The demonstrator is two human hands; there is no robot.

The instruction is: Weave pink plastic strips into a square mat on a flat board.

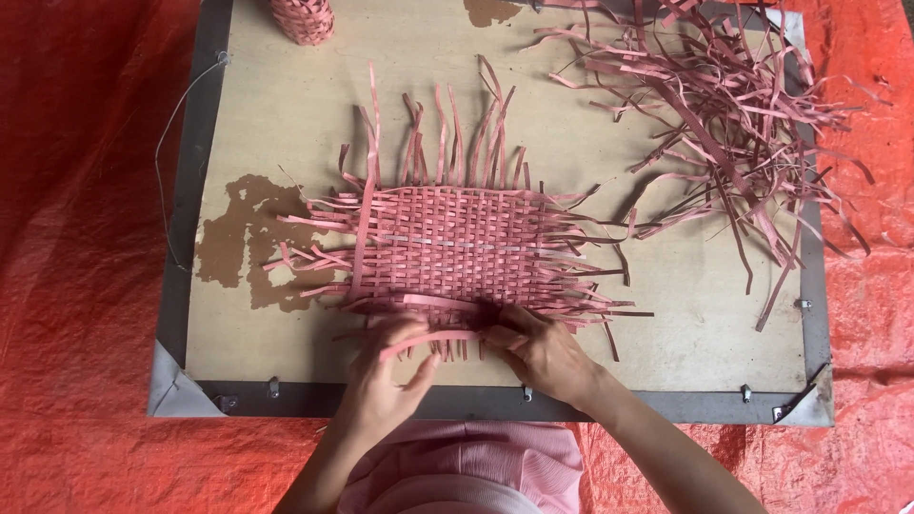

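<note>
Pink woven mat (447, 249), a flat rectangular lattice of thin strips with frayed loose ends, lay mid-table (286, 105) on worn, stained plywood framed in grey metal. Both the left hand (386, 381) and right hand (543, 352) had their fingers pinched on one loose pink strip (428, 341) at its near edge. A tangled pile of spare strips (733, 114) sat at the far right corner.

Both hands low at the near edge, fingers bent.

The left hand (386, 371) lies palm down, fingers curled and pinched, thumb spread to the right. The right hand (543, 350) lies just beside it, fingertips pointing left and pinched together. Both forearms run in from the near side, converging toward the hands.
</note>
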